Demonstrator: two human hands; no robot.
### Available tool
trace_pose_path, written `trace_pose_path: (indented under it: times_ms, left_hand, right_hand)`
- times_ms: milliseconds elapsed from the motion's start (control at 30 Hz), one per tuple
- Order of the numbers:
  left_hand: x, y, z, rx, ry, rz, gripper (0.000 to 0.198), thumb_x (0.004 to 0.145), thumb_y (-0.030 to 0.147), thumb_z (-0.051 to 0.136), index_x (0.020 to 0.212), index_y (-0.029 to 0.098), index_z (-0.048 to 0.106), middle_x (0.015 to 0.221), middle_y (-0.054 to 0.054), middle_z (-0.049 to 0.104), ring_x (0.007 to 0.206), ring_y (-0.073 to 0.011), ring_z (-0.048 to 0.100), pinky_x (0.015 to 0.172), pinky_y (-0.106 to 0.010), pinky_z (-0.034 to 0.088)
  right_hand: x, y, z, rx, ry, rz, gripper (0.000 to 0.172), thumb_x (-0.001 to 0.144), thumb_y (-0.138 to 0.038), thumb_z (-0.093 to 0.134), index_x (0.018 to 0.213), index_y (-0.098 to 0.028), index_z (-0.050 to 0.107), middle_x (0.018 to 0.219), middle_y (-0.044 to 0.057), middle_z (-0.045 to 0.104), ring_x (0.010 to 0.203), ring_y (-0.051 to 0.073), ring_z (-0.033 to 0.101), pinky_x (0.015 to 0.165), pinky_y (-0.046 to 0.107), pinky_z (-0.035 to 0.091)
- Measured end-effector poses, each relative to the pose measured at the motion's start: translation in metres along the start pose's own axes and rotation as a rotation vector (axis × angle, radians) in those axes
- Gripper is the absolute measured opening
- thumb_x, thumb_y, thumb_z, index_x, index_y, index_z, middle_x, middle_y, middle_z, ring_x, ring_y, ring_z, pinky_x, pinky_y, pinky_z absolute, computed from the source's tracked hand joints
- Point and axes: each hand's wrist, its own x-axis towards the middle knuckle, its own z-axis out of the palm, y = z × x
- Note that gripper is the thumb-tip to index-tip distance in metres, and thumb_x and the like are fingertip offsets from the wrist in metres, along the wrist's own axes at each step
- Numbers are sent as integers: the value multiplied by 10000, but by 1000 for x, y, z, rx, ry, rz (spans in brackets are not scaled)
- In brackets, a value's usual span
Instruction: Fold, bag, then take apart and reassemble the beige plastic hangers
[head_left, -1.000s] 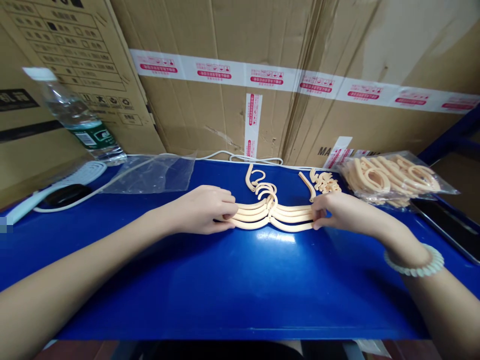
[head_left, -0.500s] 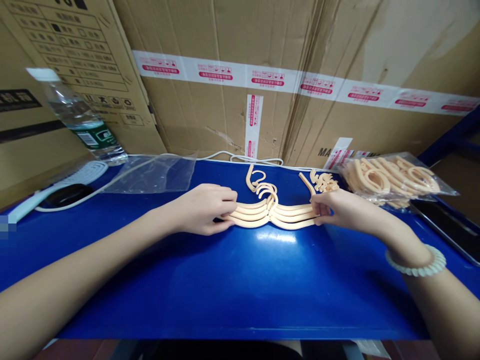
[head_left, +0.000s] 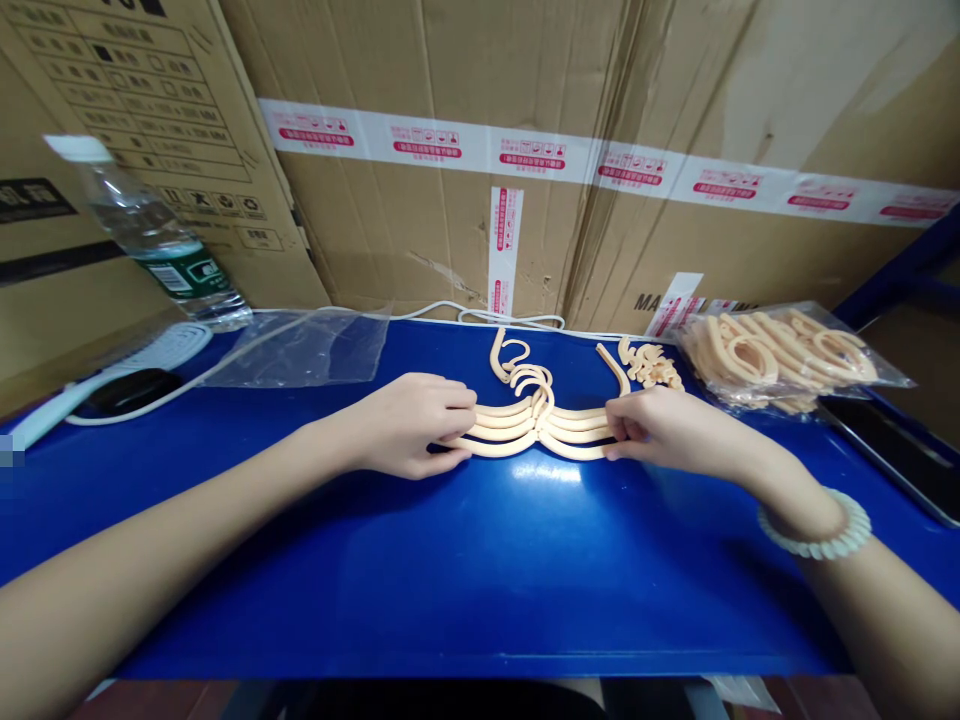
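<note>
Several peach-coloured hangers (head_left: 504,434) lie stacked side by side on the blue table (head_left: 480,570), their hooks pointing away at the middle. My left hand (head_left: 420,425) is closed round their left ends. At the right ends, my right hand (head_left: 652,430) has its fingers curled round the hanger arms. Behind the stack lie a loose hooked piece (head_left: 498,356) and a curved arm piece (head_left: 615,370). A small pile of peach parts (head_left: 651,364) sits beyond my right hand. The hanger tips are hidden under my fingers.
A clear bag of peach pieces (head_left: 780,350) and a dark phone (head_left: 892,455) lie at right. A water bottle (head_left: 161,240), a pale fan-shaped object (head_left: 161,350), a black object (head_left: 135,390) and clear plastic (head_left: 307,350) are at left. Cardboard (head_left: 435,240) stands behind, with a white cable in front.
My right hand has moved left and inward along the hangers, its fingers now curled more closely. My left hand remains at the left ends, slightly lower.
</note>
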Motion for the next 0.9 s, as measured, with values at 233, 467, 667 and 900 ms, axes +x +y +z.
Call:
trace_pose_path:
  times_ms: [233,467,667,900]
  left_hand:
    - [4,5,11,3,129,89,198,870,221,540,677,194,500,677,-20,554,642,-174,479,599,-323,339]
    - [3,3,13,52,129,81,182,854,191,528,672,192,513,677,-30,569,634,-176,493,597,-333,352]
    - [2,1,14,91,134,76,181,862,192,518,681,194,523,681,-33,576,645,-182,504,600,-337,360]
    - [7,11,18,127,217,141,191,865,167,505,677,193,517,673,-25,587,638,-172,512,584,-339,341]
  right_hand:
    - [1,-14,7,-22,18,-57,196,866,-291,714,752,-192,587,719,14,662,602,141,555,534,251,273]
    - [2,-17,9,-60,57,-80,179,882,-240,670,745,-182,570,760,37,675,627,149,576,544,252,286]
    - [3,-19,12,-109,68,-96,169,908,-234,626,759,-181,567,773,53,682,638,158,581,552,255,282]
    - [-3,-38,15,-138,96,-175,151,887,-210,634,752,-185,573,711,38,658,616,159,558,558,267,244]
